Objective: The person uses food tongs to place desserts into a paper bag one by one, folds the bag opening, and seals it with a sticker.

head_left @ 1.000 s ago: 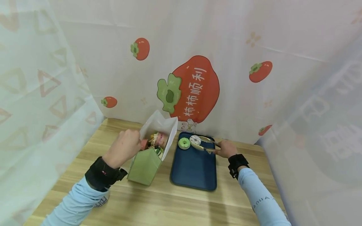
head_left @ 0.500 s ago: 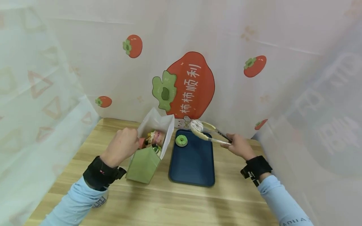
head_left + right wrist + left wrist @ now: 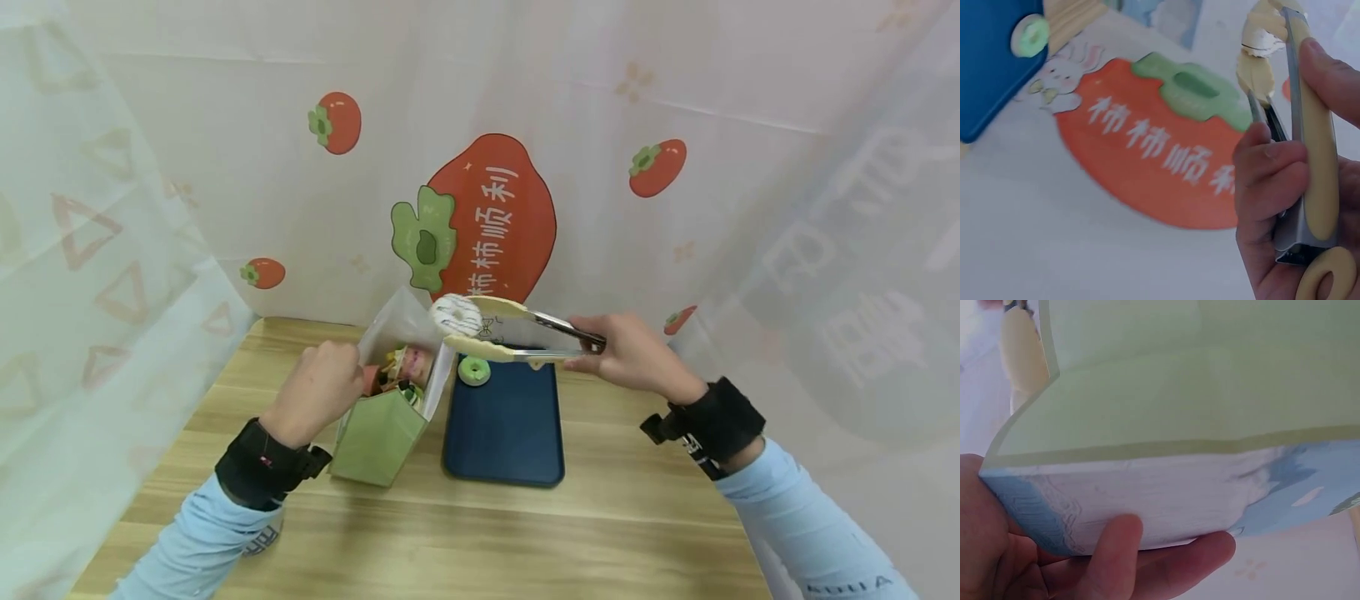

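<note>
My left hand grips the left side of an upright green paper bag. In the left wrist view, the fingers press on its blue and white printed side. Inside the bag's open top sit several toy-like foods, among them a pink cup. My right hand holds metal tongs with cream tips, raised above the tray's far end. Between those tips is a white doughnut with dark stripes, just right of the bag's mouth. A green doughnut lies on the dark blue tray.
The tray lies on the wooden table just right of the bag. A white printed curtain stands behind, with more sheeting at both sides. A small round printed thing is partly hidden behind the left sleeve.
My right hand has lifted the white doughnut off the tray with the tongs and carried it up and left toward the bag. The left hand keeps its grip on the bag.
</note>
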A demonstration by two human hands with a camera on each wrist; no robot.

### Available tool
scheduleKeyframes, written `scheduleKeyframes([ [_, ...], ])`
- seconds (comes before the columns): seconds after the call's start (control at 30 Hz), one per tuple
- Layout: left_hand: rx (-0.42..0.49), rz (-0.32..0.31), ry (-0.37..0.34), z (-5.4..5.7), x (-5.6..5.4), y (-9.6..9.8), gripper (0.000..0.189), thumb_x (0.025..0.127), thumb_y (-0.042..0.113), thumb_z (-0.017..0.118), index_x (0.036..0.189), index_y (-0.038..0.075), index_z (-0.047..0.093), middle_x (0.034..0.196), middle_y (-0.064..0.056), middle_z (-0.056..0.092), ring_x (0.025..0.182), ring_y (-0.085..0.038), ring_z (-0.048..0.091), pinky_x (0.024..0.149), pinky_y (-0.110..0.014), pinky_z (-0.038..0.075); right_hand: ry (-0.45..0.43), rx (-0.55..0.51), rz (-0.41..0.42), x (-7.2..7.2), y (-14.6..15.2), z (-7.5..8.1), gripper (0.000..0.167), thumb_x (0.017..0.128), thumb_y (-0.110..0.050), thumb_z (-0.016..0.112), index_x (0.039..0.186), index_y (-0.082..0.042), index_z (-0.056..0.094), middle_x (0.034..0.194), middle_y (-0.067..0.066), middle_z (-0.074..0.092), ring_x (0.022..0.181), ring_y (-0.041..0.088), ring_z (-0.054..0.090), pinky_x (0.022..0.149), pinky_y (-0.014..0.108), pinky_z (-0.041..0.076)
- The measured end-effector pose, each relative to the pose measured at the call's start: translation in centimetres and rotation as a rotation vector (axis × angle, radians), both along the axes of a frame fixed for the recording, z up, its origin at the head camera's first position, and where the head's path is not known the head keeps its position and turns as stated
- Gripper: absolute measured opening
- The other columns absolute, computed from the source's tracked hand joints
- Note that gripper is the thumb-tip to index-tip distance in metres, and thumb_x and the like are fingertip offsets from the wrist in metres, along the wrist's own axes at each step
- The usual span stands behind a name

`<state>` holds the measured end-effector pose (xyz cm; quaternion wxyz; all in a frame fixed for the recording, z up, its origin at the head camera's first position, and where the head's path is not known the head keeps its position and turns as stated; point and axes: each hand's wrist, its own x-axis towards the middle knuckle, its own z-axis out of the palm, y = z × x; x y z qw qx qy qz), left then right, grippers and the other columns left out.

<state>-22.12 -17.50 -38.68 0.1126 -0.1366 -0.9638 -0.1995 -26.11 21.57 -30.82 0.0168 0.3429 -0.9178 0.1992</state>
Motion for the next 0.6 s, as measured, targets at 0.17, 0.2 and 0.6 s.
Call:
scheduleKeyframes([
  [0.17,-0.003,0.0,-0.015,0.2,0.0,0.2,0.029,0.092,0.003,0.061,0.064,0.004,0.053,0.058,-0.003,0.046,0.048,-0.019,0.046,0.045,-0.033,0.039,0.031,0.221,0.058,-0.6,-5.0,3.0,0.035,0.084,-0.026,0.084,0.109,-0.005,0.072,0.062,-0.003,0.048,0.053,0.011,0.041,0.054,0.029,0.029],
  [0.2,-0.006,0.002,-0.019,0.2,0.0,0.3,0.03,0.092,0.004,0.061,0.063,0.005,0.052,0.058,-0.003,0.046,0.049,-0.019,0.047,0.046,-0.034,0.04,0.029,0.272,0.066,-0.7,-6.0,3.5,0.033,0.084,-0.028,0.084,0.107,-0.007,0.072,0.062,-0.003,0.047,0.054,0.013,0.042,0.054,0.03,0.03],
  [0.6,-0.07,0.008,0.041,0.1,0.1,0.8,0.022,0.086,-0.004,0.059,0.065,0.001,0.054,0.058,-0.005,0.048,0.049,-0.02,0.049,0.044,-0.038,0.045,0.163,0.69,0.156,-2.5,-16.0,3.4,0.032,0.082,-0.039,0.083,0.098,-0.014,0.073,0.081,-0.001,0.064,0.071,0.017,0.057,0.06,0.031,0.049],
])
